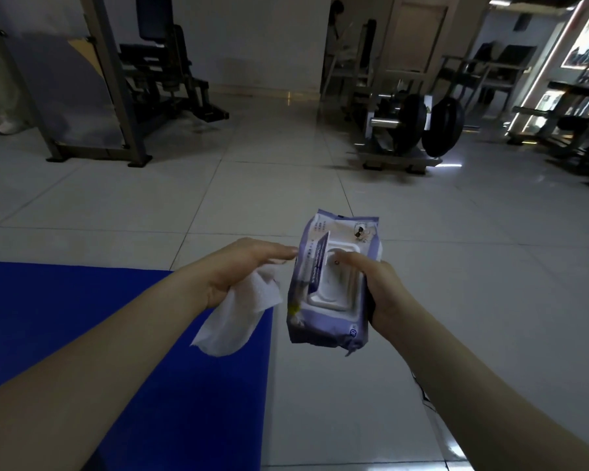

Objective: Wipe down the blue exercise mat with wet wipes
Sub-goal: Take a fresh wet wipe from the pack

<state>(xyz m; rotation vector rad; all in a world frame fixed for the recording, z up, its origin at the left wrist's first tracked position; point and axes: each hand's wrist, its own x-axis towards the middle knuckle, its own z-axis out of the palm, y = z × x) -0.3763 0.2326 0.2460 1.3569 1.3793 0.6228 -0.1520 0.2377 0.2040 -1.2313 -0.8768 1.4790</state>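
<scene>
A purple and white pack of wet wipes point(334, 321) is held up in front of me, its plastic lid point(315, 266) standing open. My right hand point(376, 287) grips the pack from its right side, thumb across the white dispenser frame. My left hand point(242, 270) holds a white wet wipe point(232, 324) that hangs down from the palm, while its straight fingertips reach toward the open lid. The blue exercise mat point(65, 317) lies on the floor at the lower left, under my left forearm.
Light tiled floor point(456, 300) surrounds the mat. A grey machine frame point(109, 96) with a dark bench stands at the far left, a rack with black weight plates point(419, 127) at the far right. A person point(334, 39) stands at the back.
</scene>
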